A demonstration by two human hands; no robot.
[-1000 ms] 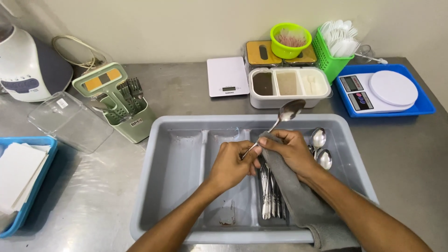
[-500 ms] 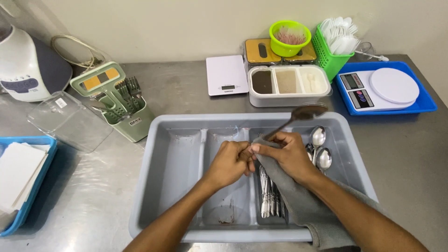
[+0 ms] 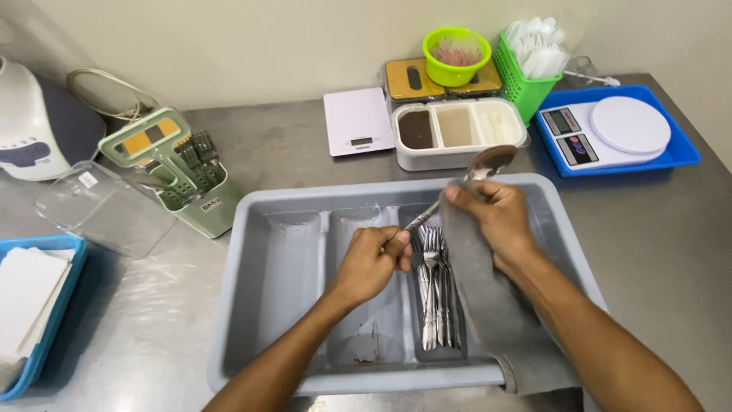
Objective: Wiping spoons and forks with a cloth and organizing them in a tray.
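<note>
My left hand (image 3: pixel 371 259) grips the handle end of a metal spoon (image 3: pixel 488 162), which slants up to the right over a grey divided cutlery tray (image 3: pixel 293 229). My right hand (image 3: pixel 492 217) pinches a grey cloth (image 3: pixel 496 320) around the spoon's neck, just below the bowl. The cloth hangs down over the tray's right side and front rim. Several forks (image 3: pixel 435 290) lie in the compartment under my hands. The spoons seen earlier in the right compartment are hidden by my right hand and the cloth.
Behind the tray stand a white three-part container (image 3: pixel 457 133), a white flat scale (image 3: pixel 357 120), a green bowl (image 3: pixel 456 55) and a green basket of white utensils (image 3: pixel 530 65). A kitchen scale rests on a blue tray (image 3: pixel 618 133) at right. A green cutlery caddy (image 3: pixel 179 175) and clear lid (image 3: pixel 103 210) are left.
My right hand with the cloth slid up the spoon from the handle toward the bowl. The spoon tilted a little and the view drew closer.
</note>
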